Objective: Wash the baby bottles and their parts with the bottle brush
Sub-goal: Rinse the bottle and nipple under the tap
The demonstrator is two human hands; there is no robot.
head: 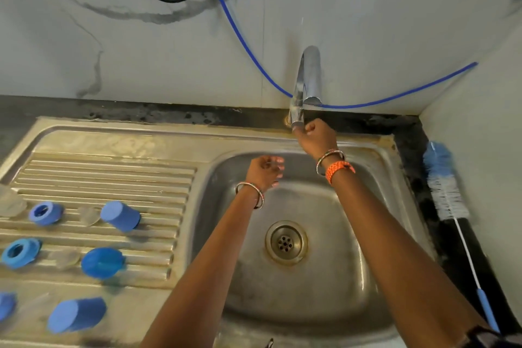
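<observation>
Arms: both bare, no sleeves in view.
Left wrist: thin metal bangles [251, 192] with small coloured beads.
Right wrist: thin beaded metal bangles [329, 157], then an orange braided wristband [337, 169] patterned with dark flecks.

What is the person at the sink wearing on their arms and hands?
Both forearms are bare, with no sleeves or gloves. The left wrist carries thin metal bangles. The right wrist has similar thin bangles plus an orange woven band with dark flecks. The fingernails on the left hand look painted pale pink.

Blue bottle parts [121, 216] on drainboard [107, 169]; brush [446, 186] beside sink [389, 167].
</observation>
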